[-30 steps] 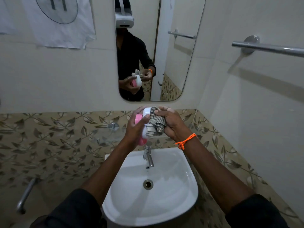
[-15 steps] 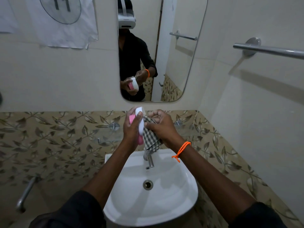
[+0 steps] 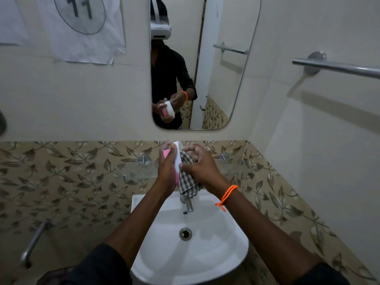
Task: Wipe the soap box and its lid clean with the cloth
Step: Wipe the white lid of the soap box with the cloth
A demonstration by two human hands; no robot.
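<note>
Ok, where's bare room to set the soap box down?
The sink bowl around the drain is bare. The ledge left of the tap is free. The glass shelf looks bare too. Both hands crowd the space above the tap.

most of the soap box (image 3: 177, 161) is covered by the left hand (image 3: 167, 171) and the cloth (image 3: 188, 177). the tap (image 3: 188, 205) base is hidden behind the cloth. the towel rail (image 3: 337, 67) is cut off by the right edge.
</note>
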